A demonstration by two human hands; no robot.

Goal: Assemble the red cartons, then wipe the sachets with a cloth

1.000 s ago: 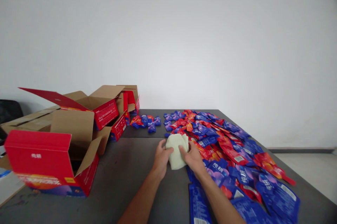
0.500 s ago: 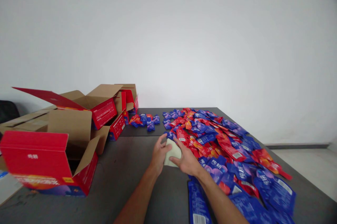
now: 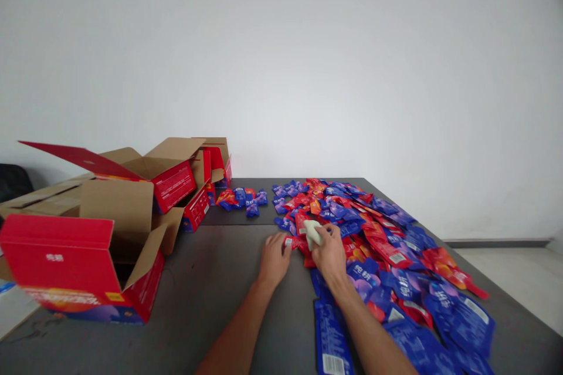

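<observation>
My right hand (image 3: 329, 252) is closed on a crumpled pale cloth (image 3: 312, 234), held at the near-left edge of a heap of pouches. To its left, my left hand (image 3: 275, 254) has its thumb and fingers closed at the end of a small red pouch (image 3: 295, 242). The red pouch lies low at the table, between the two hands. Just beyond the hands are a blue pouch (image 3: 285, 224) and other red ones. Part of the cloth is hidden inside my right fingers.
A large heap of red and blue pouches (image 3: 373, 228) covers the right side of the dark table (image 3: 206, 281). Open red cartons (image 3: 57, 257) with raised flaps stand along the left. A small group of pouches (image 3: 252, 208) lies near the back. Behind is a white wall (image 3: 281, 70).
Both hands held the spread cloth around a blue pouch. Now the cloth is bunched in my right hand, the blue pouch lies on the table, and my left hand is on a red pouch.
</observation>
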